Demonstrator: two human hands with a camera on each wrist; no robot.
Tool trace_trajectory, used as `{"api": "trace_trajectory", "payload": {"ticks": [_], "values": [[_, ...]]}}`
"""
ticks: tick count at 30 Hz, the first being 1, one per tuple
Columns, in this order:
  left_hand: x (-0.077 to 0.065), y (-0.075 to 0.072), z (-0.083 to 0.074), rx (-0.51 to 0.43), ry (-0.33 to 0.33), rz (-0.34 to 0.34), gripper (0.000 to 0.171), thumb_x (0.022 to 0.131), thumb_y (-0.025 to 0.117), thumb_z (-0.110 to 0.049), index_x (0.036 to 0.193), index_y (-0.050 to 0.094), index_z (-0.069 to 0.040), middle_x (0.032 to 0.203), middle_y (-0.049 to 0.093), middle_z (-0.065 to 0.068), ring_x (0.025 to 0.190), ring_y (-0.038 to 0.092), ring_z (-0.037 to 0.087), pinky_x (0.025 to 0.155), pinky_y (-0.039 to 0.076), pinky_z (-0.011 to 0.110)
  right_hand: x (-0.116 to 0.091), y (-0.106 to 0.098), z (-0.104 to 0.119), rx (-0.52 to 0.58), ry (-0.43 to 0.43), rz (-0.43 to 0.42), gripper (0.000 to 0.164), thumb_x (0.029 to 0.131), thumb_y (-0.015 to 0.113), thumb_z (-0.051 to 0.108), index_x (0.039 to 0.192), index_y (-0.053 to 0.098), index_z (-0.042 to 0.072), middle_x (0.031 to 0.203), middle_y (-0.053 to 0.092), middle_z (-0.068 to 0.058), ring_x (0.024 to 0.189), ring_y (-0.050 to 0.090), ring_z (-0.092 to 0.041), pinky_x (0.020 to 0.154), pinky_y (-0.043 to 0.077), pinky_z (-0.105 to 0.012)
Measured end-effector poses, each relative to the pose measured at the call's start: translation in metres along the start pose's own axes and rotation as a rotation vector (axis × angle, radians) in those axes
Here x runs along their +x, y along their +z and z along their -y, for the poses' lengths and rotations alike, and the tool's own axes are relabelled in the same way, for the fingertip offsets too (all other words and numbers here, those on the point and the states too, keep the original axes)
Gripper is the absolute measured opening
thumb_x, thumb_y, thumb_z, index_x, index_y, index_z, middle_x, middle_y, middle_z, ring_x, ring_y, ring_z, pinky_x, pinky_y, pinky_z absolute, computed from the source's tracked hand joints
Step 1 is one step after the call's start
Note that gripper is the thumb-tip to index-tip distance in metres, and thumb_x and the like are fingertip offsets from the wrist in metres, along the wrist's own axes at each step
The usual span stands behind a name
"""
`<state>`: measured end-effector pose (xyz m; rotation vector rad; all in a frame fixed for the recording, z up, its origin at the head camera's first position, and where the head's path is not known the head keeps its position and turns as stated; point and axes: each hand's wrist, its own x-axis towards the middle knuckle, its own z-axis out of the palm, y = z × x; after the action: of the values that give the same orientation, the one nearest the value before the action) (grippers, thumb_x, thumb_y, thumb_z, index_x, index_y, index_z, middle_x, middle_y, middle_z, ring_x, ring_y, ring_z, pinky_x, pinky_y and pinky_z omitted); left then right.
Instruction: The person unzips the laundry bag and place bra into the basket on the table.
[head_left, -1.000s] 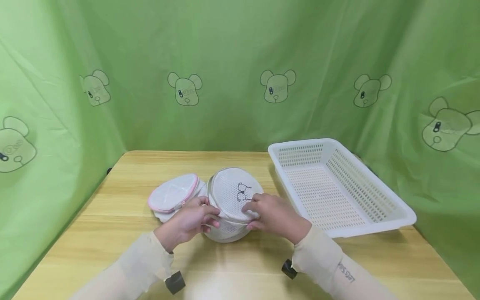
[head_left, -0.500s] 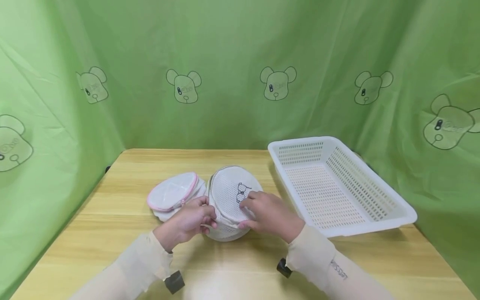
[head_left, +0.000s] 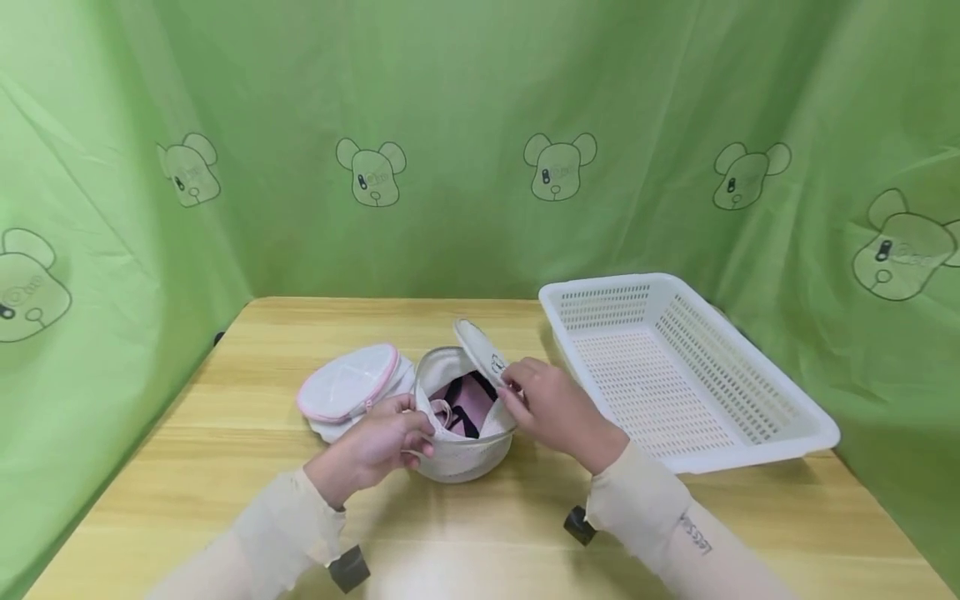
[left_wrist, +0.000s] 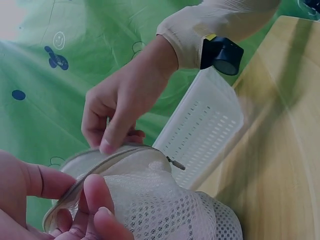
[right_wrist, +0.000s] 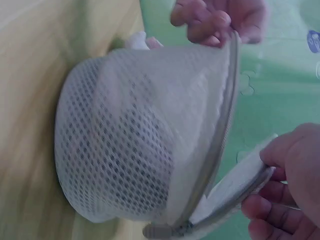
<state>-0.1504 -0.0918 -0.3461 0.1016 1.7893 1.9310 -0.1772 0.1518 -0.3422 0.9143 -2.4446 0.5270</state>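
A round white mesh laundry bag [head_left: 465, 460] stands on the table with its lid [head_left: 474, 343] tilted up. Inside lies pink and black fabric [head_left: 474, 400], partly hidden by the bag's wall. My left hand [head_left: 378, 442] pinches the zippered rim on the left side. The lid's edge is between the thumb and fingers of my right hand [head_left: 558, 408], which holds it raised toward the right. A zipper pull [right_wrist: 159, 231] hangs at the joint of lid and rim in the right wrist view.
Left of the bag, a white mesh bag with pink trim [head_left: 347, 385] lies flattened on the wooden table [head_left: 225, 467]. A large white slotted plastic basket [head_left: 637, 392] occupies the right side. Green curtains [head_left: 465, 233] surround the table at the back and sides.
The lid, lying over the bag before, has been lifted up and rightward by my right hand, uncovering the pink and black fabric. My left hand keeps its place at the rim.
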Motion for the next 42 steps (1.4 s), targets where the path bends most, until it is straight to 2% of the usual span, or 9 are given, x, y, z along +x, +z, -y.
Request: {"api": "trace_trajectory", "payload": {"ticks": [5, 10, 18, 27, 34, 37, 42], "values": [[-0.001, 0.001, 0.004, -0.018, 0.006, -0.008, 0.009, 0.090, 0.047, -0.001, 0.094, 0.041, -0.006, 0.087, 0.050, 0.006, 0.068, 0.056, 0.013, 0.057, 0.043, 0.024, 0.000, -0.005, -0.010, 0.071, 0.124, -0.046, 0.006, 0.087, 0.065, 0.006, 0.087, 0.064, 0.000, 0.076, 0.060, -0.005, 0.064, 0.060, -0.016, 0.054, 0.050, -0.022], [-0.001, 0.002, 0.009, -0.032, 0.024, -0.019, 0.013, 0.089, 0.048, -0.001, 0.099, 0.041, -0.004, 0.088, 0.050, 0.006, 0.069, 0.056, 0.013, 0.059, 0.043, 0.024, 0.000, -0.007, -0.023, 0.084, 0.174, -0.080, 0.005, 0.088, 0.063, 0.002, 0.090, 0.063, -0.003, 0.080, 0.062, -0.010, 0.068, 0.063, -0.019, 0.059, 0.054, -0.028], [-0.001, 0.004, 0.015, -0.054, 0.019, -0.032, 0.022, 0.088, 0.050, 0.000, 0.109, 0.042, 0.000, 0.090, 0.052, 0.006, 0.067, 0.056, 0.011, 0.057, 0.043, 0.023, 0.008, -0.012, -0.041, 0.118, 0.284, -0.063, 0.013, 0.091, 0.058, 0.003, 0.097, 0.061, -0.008, 0.087, 0.065, -0.017, 0.072, 0.067, -0.026, 0.065, 0.056, -0.038], [-0.004, 0.001, 0.016, -0.026, 0.021, -0.048, 0.024, 0.083, 0.053, 0.001, 0.104, 0.043, -0.002, 0.085, 0.050, 0.004, 0.063, 0.052, 0.011, 0.057, 0.041, 0.024, 0.010, -0.018, -0.054, 0.125, 0.380, -0.084, 0.016, 0.091, 0.056, 0.006, 0.098, 0.062, -0.008, 0.085, 0.067, -0.015, 0.071, 0.066, -0.025, 0.066, 0.054, -0.040], [-0.006, -0.001, 0.016, -0.017, 0.013, -0.037, 0.026, 0.083, 0.054, 0.001, 0.106, 0.043, -0.001, 0.080, 0.049, 0.002, 0.059, 0.048, 0.010, 0.057, 0.040, 0.023, 0.013, -0.022, -0.061, 0.113, 0.501, -0.116, 0.016, 0.091, 0.055, 0.009, 0.093, 0.064, -0.004, 0.079, 0.065, -0.011, 0.071, 0.060, -0.027, 0.069, 0.050, -0.040], [-0.007, -0.001, 0.019, -0.041, 0.003, -0.038, 0.027, 0.084, 0.055, 0.001, 0.108, 0.044, -0.001, 0.082, 0.051, 0.003, 0.059, 0.048, 0.009, 0.057, 0.040, 0.022, 0.013, -0.021, -0.065, 0.121, 0.535, -0.109, 0.018, 0.091, 0.054, 0.010, 0.095, 0.064, -0.004, 0.080, 0.065, -0.012, 0.072, 0.061, -0.027, 0.070, 0.050, -0.040], [-0.011, 0.005, 0.032, -0.086, -0.004, -0.052, 0.026, 0.086, 0.056, -0.002, 0.109, 0.045, -0.002, 0.092, 0.056, 0.006, 0.060, 0.051, 0.008, 0.056, 0.040, 0.022, 0.014, -0.019, -0.066, 0.196, 0.573, -0.084, 0.019, 0.094, 0.053, 0.008, 0.102, 0.061, -0.007, 0.090, 0.067, -0.016, 0.075, 0.065, -0.026, 0.071, 0.053, -0.039]]}}
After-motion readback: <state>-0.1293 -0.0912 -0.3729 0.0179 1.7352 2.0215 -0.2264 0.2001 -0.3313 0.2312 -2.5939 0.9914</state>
